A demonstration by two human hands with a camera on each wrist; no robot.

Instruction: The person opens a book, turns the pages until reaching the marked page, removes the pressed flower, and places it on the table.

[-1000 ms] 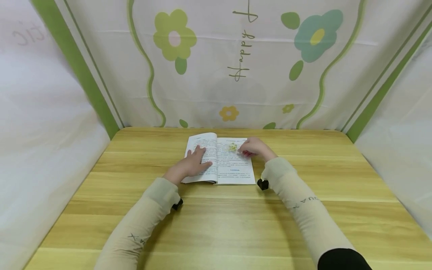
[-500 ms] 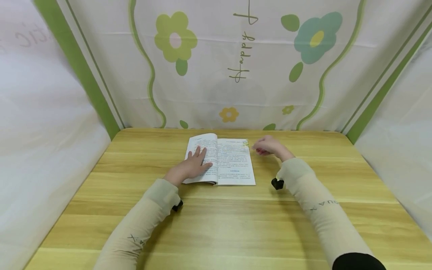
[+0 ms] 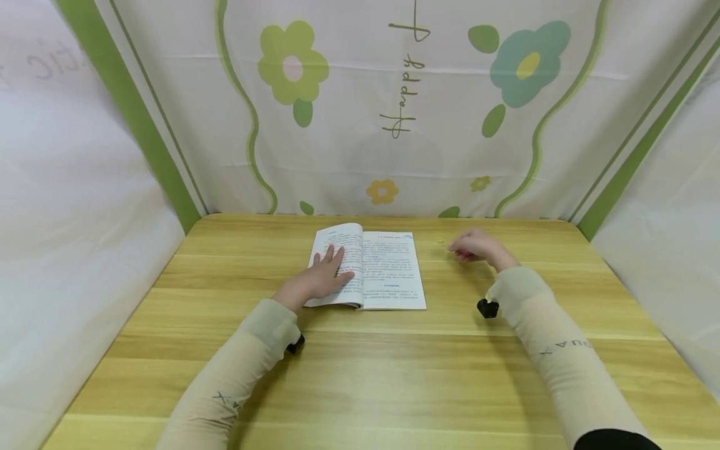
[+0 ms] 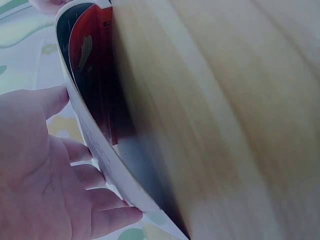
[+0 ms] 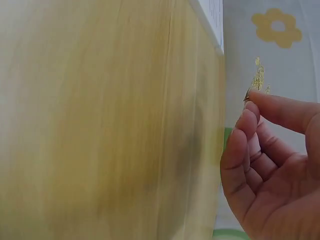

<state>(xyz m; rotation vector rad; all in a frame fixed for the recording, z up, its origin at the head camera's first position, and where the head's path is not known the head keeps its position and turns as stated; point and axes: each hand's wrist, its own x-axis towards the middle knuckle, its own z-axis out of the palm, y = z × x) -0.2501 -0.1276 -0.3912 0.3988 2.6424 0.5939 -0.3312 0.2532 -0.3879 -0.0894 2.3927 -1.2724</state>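
An open book [image 3: 392, 275] lies on the wooden table, its left pages bulging up. Spread flat on the left page is my left hand [image 3: 320, 273], fingers straight and pressing the paper; the left wrist view shows this hand [image 4: 45, 170] along the curved underside of the cover. Right of the book, above the table, my right hand [image 3: 475, 245] pinches a small, thin gold openwork piece [image 5: 258, 77] between thumb and fingertips. It points left and away from the hand, apart from the book. Its exact kind is too small to tell.
The wooden table [image 3: 365, 381] extends around the book and toward me. A white cloth with printed flowers [image 3: 337, 156] hangs behind its far edge. Under the lifted cover, a red and black printed part [image 4: 92, 60] shows.
My right hand has moved right, carrying the gold openwork piece off the right page and past the book's edge. My left hand and the book have stayed in place.
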